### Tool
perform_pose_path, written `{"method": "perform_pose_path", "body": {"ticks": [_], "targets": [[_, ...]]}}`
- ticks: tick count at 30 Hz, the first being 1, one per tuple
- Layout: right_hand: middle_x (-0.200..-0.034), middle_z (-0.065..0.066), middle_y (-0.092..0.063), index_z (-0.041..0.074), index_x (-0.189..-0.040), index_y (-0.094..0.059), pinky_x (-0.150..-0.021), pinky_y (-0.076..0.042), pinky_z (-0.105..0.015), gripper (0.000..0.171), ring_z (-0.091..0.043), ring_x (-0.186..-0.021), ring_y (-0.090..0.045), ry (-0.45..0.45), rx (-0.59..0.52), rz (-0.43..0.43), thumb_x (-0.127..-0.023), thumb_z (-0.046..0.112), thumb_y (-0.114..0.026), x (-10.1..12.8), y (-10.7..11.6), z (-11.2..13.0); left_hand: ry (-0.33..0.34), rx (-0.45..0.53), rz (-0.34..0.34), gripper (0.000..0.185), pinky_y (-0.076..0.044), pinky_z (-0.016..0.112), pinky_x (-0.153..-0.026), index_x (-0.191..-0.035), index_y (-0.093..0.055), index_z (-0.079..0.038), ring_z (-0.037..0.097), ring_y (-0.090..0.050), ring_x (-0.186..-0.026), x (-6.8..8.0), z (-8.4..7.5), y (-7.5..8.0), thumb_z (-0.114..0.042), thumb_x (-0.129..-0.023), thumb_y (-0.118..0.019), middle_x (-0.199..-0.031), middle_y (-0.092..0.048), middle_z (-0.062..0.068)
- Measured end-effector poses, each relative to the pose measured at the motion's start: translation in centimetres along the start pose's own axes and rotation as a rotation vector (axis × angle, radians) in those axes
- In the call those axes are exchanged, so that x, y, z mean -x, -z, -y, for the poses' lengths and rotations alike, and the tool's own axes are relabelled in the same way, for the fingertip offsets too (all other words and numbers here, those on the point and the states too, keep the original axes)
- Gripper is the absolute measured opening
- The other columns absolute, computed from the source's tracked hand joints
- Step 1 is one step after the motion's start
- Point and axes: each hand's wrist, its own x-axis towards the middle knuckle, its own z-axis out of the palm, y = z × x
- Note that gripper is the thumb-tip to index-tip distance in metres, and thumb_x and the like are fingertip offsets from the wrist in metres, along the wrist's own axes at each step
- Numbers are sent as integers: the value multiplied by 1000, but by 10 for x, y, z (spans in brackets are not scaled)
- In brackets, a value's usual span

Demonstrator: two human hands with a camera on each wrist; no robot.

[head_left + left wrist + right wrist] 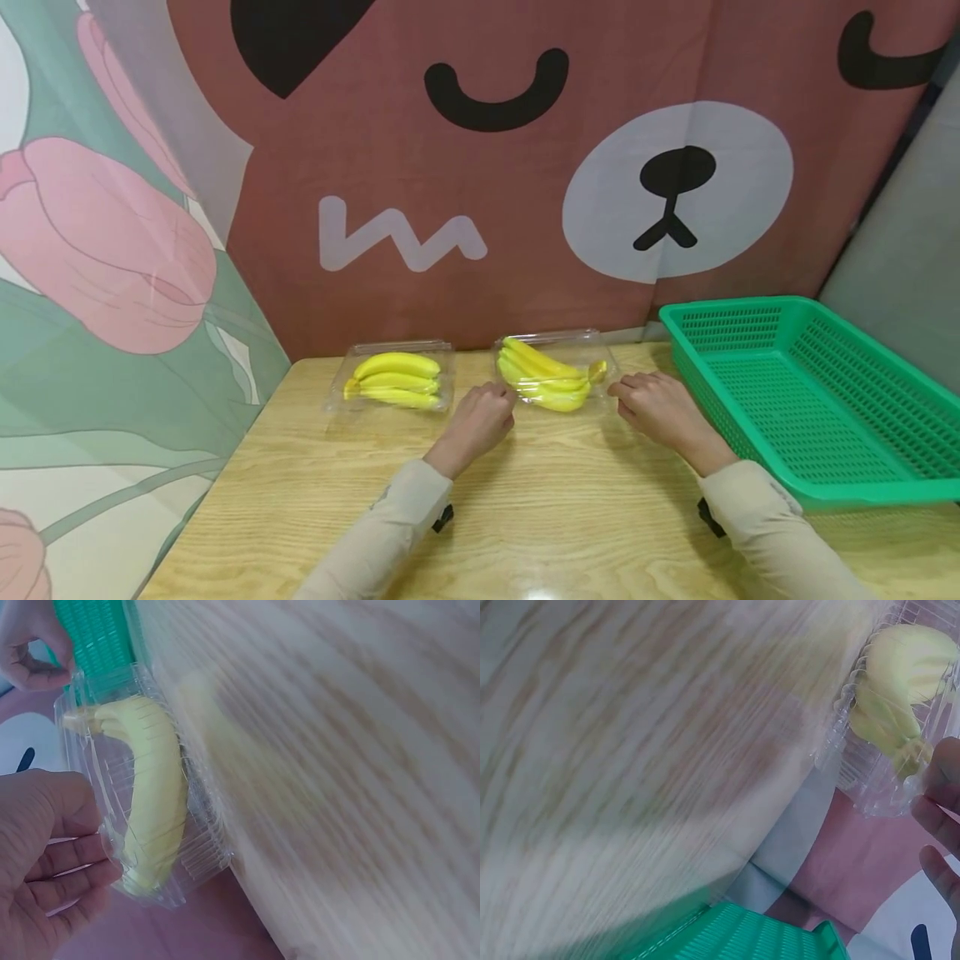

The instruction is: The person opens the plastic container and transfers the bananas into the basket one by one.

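Two clear plastic boxes of yellow bananas stand at the far side of the wooden table (540, 508). The left box (393, 379) is untouched. My hands flank the right box (557, 377). My left hand (487, 410) has its curled fingers against the box's left rim; in the left wrist view the left hand (90, 832) pinches the clear wall of the box (161, 817). My right hand (636, 396) holds the right rim, its fingertips (936, 814) on the box's edge (885, 780). The box rests on the table.
A green plastic mesh basket (813, 400) sits at the right, close to my right forearm. A cloth backdrop with a bear face (675, 192) hangs right behind the boxes, and a floral curtain (112, 275) closes off the left side.
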Motion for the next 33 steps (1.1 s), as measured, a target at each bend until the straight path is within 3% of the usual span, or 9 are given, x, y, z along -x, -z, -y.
{"method": "perform_pose_path", "body": {"ticks": [8,15,25,33], "targets": [[-72,-5,-65,7,-83,-68,-53,-49,-38,18,-20,-59,-61,30,17,13,-69,-4,-73,0,0,1,-25,-121,23,12,-49,26,-56,-82,-67,-8,15,-58,-65,0,-3,1,-8,-75,-77,-76,-62,4],[-66,-3,-61,7,-80,-65,-53,-49,-37,19,-19,-54,-59,86,32,-36,-67,-6,-71,-1,0,1,-79,-163,38,11,-44,22,-52,-84,-68,-7,13,-57,-63,0,-2,1,4,-81,-69,-75,-63,3],[-68,-5,-63,5,-80,-66,-57,-50,-40,18,-22,-56,-61,157,37,-84,-66,-6,-69,-5,-1,-4,-161,-252,44,10,-42,21,-50,-87,-70,-9,12,-56,-61,-3,3,5,0,-83,-72,-75,-66,2],[-66,-5,-60,5,-77,-61,-56,-49,-39,16,-22,-54,-58,186,33,-73,-68,-8,-65,-7,-3,-2,-160,-239,95,10,-44,22,-52,-87,-68,-10,13,-58,-66,-3,3,7,-1,-85,-71,-80,-66,2]]}}
